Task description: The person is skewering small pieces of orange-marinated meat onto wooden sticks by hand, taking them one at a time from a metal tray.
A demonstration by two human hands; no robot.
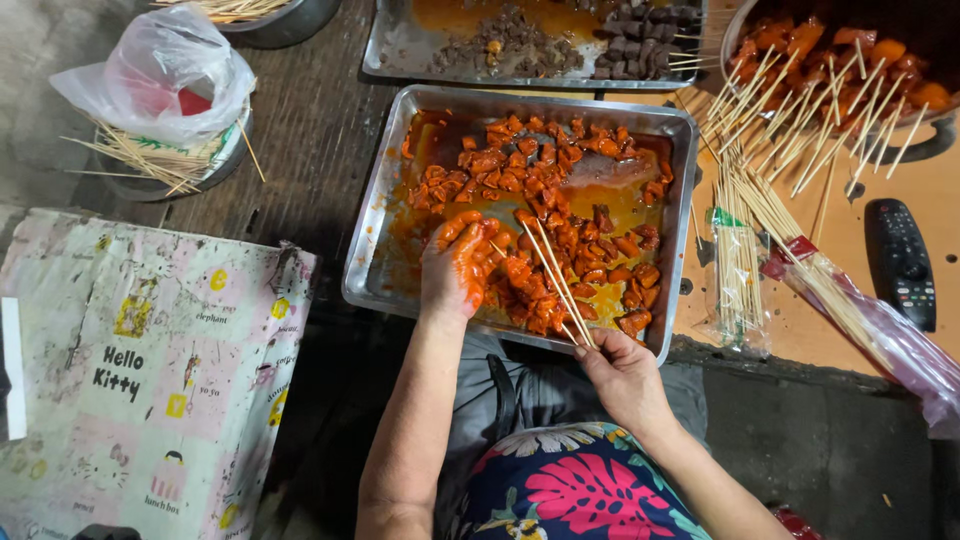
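My left hand [455, 265], smeared orange-red with sauce, rests down in the shallow rectangular metal tray [372, 262] and closes loosely around a few of the orange-red marinated meat chunks [560, 215] lying in its front left part. The chunks are spread over most of the tray's floor, thickest across the middle and toward the front right corner, in a pool of orange sauce. My right hand [622, 372] sits at the tray's front edge, fingers pinched on a small bundle of thin pale bamboo skewers [553, 277]; their tips slant up and to the left over the meat, ending just beside my left hand.

Behind the tray lies a second flat metal tray [395, 50] with dark brown meat pieces in it. To the right of the tray, loose bamboo skewers lie fanned across the orange board, along with two clear plastic packets of skewers [740, 270]; farther right still lies a black remote control [900, 262]. Behind and to the right of the tray stands a round metal pan [930, 135] of skewered orange meat. Well to the left of the tray sits a round container covered by a crumpled clear plastic bag [160, 75], with skewers poking out beneath it. Nearer me on that side lies a worn printed cloth [150, 370].
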